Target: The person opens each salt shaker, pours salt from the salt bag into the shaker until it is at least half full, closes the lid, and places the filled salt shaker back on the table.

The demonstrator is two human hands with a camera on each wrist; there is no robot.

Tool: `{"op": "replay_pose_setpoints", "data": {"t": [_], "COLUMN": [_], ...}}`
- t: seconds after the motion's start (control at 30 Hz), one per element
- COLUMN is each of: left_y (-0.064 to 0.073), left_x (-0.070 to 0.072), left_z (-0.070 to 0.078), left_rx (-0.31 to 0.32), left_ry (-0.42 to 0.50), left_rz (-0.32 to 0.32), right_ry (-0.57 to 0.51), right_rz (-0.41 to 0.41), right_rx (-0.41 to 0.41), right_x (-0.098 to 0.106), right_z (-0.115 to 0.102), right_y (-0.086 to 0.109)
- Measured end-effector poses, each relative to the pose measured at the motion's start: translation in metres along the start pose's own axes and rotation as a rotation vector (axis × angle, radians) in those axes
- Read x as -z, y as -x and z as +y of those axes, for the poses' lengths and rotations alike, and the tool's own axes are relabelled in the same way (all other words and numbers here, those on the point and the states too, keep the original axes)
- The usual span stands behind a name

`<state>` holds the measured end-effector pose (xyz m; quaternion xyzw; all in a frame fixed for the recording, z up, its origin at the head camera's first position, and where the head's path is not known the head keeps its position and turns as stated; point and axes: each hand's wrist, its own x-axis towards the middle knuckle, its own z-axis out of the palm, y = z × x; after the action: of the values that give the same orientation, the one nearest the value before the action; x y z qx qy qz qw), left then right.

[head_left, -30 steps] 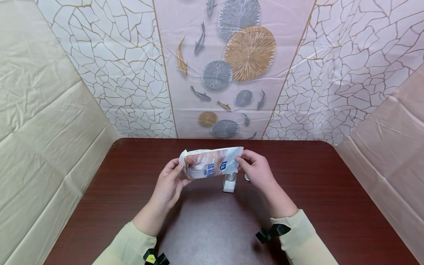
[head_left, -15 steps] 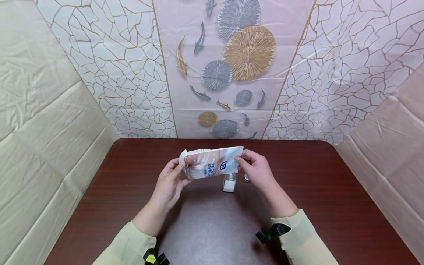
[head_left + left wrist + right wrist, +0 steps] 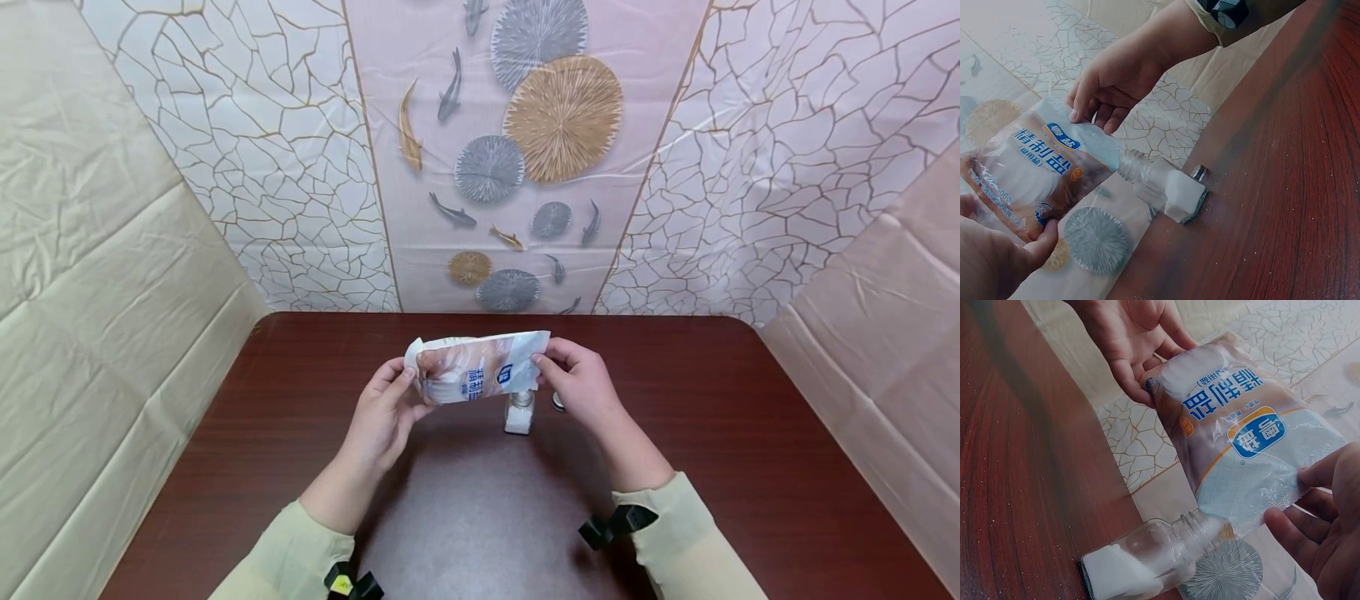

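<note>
A dark reddish-brown wooden table (image 3: 750,467) stands against a far wall covered in white crackle-pattern sheeting (image 3: 285,142), with a central pink panel of fish and round fans (image 3: 525,125). Creased beige sheets (image 3: 90,275) flank both sides.

Glossy plastic salt bag (image 3: 476,368), clear glass jar (image 3: 520,412), polished dark wood-grain table (image 3: 750,433).

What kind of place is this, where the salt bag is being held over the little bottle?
Probably a staged tabletop recording booth, not a real kitchen: a dark wooden table boxed in by wrinkled printed backdrop sheets, with only a salt bag and small glass bottle on show.
</note>
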<state>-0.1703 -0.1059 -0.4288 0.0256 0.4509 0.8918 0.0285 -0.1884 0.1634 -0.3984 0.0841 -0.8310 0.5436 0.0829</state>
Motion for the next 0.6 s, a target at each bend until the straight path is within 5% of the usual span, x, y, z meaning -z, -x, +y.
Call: {"op": "replay_pose_setpoints", "data": {"t": [0.6], "left_y": [0.0007], "left_x": [0.0029], "left_z": [-0.0006], "left_rx": [0.014], "left_ry": [0.004], "left_rz": [0.006], "right_ry": [0.012], "right_rz": [-0.003], "right_rx": [0.035], "right_x": [-0.0021], "right_z": [-0.0023], "right_y": [-0.0021]}}
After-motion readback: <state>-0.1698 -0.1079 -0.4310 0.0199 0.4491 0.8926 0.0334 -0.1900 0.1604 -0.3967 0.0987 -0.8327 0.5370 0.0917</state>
